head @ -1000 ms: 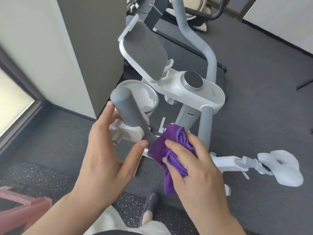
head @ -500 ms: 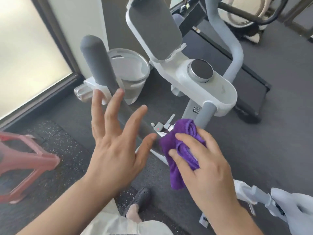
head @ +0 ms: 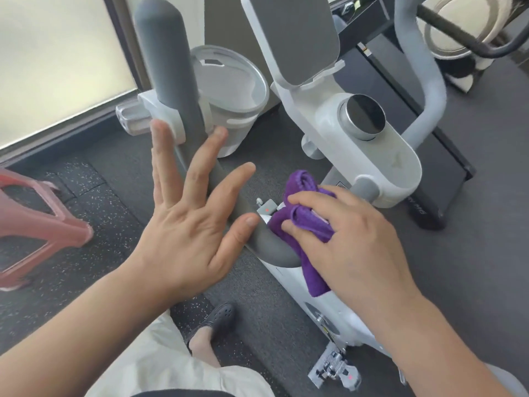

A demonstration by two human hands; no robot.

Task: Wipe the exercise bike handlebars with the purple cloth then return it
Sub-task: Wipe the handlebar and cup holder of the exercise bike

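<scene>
Right hand [head: 352, 239]: bunches cloth [head: 303, 213] against grey handlebar [head: 183, 121] bend; left hand [head: 189, 222]: fingers splayed (holding nothing), laid over the bar

Pink plastic stool [head: 43, 224] at left edge, standing on dark speckled rubber floor [head: 94, 202]. Frosted window pane [head: 57, 61] upper left. Black treadmill deck [head: 423, 144] right of centre. Round cream-and-black machine [head: 455, 32] upper right corner. Dark perforated clog shoe [head: 214, 319] lower centre, on floor; beige trouser leg [head: 160, 365] along bottom.
</scene>
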